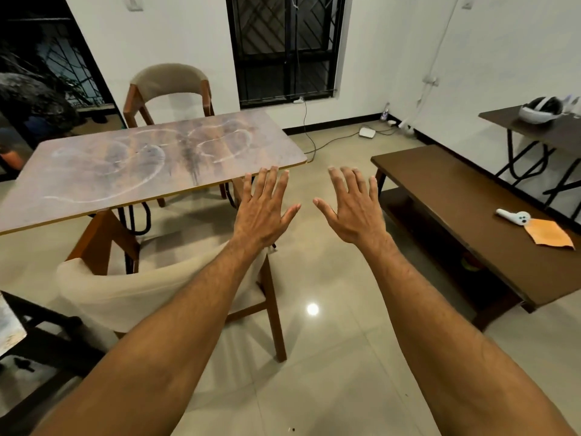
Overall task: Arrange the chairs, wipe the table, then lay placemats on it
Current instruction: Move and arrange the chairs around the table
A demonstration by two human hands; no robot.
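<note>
Hovering empty with left hand (pixel 262 214) and right hand (pixel 356 212) splayed wide; could jam near chair (pixel 125 294) against table (pixel 103 171) edge if shoved crookedly

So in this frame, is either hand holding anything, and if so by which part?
Nothing is held. The left hand and the right hand are both open, fingers spread, raised in the air with nothing between their fingers.

Nothing in the view can be read: no text, label, brand, number or sign. The pale streaks across the surface (pixel 125 158) are smears and form no letters. The small bottle (pixel 386 112) on the floor by the far wall is too small and blurred to show any print. The white controller (pixel 515 218) on the bench shows only dots.
</note>
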